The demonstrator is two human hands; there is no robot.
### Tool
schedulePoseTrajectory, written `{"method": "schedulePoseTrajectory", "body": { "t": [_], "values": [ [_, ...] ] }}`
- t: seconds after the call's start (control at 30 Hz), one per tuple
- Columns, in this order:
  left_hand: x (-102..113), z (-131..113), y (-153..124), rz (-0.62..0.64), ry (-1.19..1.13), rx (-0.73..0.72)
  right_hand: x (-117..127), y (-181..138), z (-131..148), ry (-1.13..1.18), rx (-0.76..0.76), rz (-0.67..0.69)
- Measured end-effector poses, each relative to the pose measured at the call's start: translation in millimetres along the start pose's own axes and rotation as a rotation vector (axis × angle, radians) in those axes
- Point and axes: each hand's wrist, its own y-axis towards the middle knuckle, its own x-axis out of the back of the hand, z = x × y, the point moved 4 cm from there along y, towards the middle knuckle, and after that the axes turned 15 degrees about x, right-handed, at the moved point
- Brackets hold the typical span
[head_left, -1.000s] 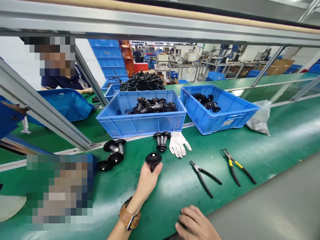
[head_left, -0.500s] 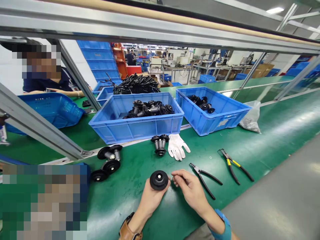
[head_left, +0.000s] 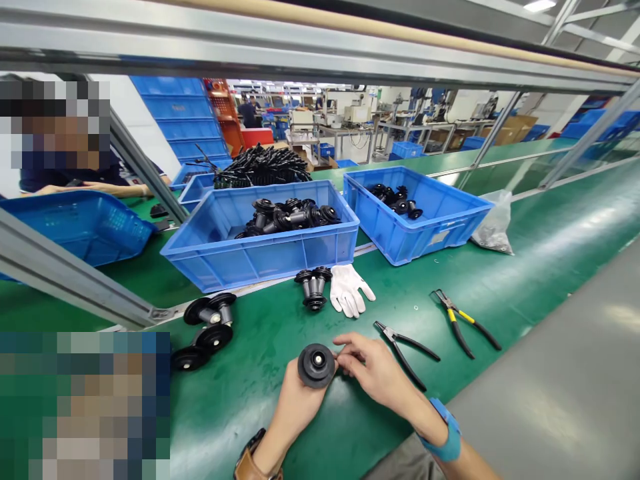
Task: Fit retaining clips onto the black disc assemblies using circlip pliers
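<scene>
My left hand [head_left: 301,399] is wrapped around a black wheel-like part [head_left: 317,366], its round disc end with a pale centre pin facing up. Close on its right, my right hand [head_left: 373,369] has thumb and fingers pinched at the part's side, by the left fingertips; whatever is between them is too small to make out. Just right of that hand lie black-handled circlip pliers [head_left: 406,353]. Farther right rests a second pair of pliers [head_left: 454,322] with yellow and black handles. A white glove [head_left: 350,291] lies beyond my hands, beside a few similar black parts [head_left: 314,289].
Two blue bins [head_left: 265,257] [head_left: 425,241] holding black parts stand at the back, a clear plastic bag [head_left: 495,227] beside the right one. More black parts [head_left: 210,327] lie at left near a metal frame post [head_left: 75,267]. A co-worker [head_left: 75,180] sits behind another blue bin [head_left: 85,227].
My right hand has moved slightly left, its fingertips now meeting the side of the held part. The whole view has shifted slightly; the part stays in my left hand.
</scene>
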Motion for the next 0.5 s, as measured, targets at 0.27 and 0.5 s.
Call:
{"method": "schedulePoseTrajectory", "body": {
  "t": [0.27, 0.5],
  "values": [
    [-2, -2, -8, 0.144, -0.013, 0.104, -4, -13, -7, 0.357, -0.208, 0.048],
    [-2, 9, -6, 0.095, -0.326, 0.307, 68, -64, -18, -0.906, 0.023, -0.380]
  ]
}}
